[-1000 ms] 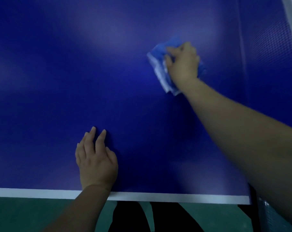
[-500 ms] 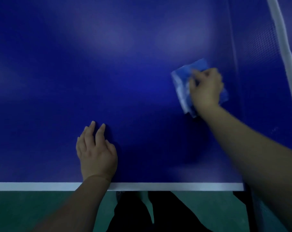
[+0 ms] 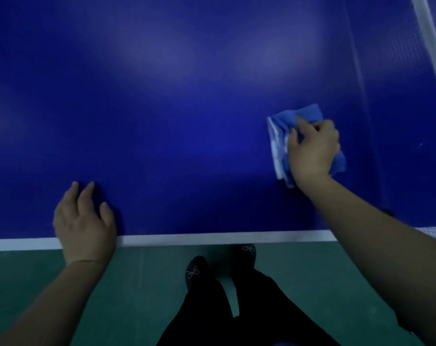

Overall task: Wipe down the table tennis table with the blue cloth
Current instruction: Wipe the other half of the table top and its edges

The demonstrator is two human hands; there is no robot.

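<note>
Pressing the folded blue cloth (image 3: 309,116) onto the tabletop (image 3: 187,121) at the right, my right hand (image 3: 312,151) grips it; my left hand (image 3: 84,221) rests flat, fingers relaxed, at the near edge.

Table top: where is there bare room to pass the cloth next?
The table lies bare between the left hand and the right hand on the blue cloth, and across the far side. It is tight rightward, beside the net.
</note>
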